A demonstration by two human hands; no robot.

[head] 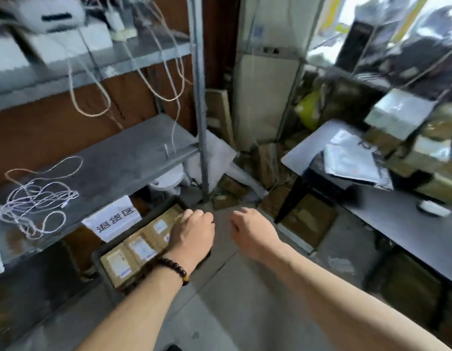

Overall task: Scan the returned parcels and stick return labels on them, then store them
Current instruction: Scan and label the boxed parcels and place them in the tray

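A dark crate point(101, 252) on the floor under the metal shelf holds several brown cardboard parcels point(134, 252) with white labels on top. My left hand point(193, 230), a bead bracelet on its wrist, hovers over the crate's right end with fingers curled; nothing shows in its grasp. My right hand point(250, 230) is loosely curled over the bare floor to the right of the crate, holding nothing. A white paper sign point(113, 220) with printed characters hangs from the shelf edge behind the crate.
A grey metal shelf point(113, 158) at left carries tangled white cables point(37, 196). A dark table point(407, 224) at right holds silver mailer bags point(351, 158) and stacked boxes point(402, 115). Cardboard boxes point(308, 219) litter the floor beyond.
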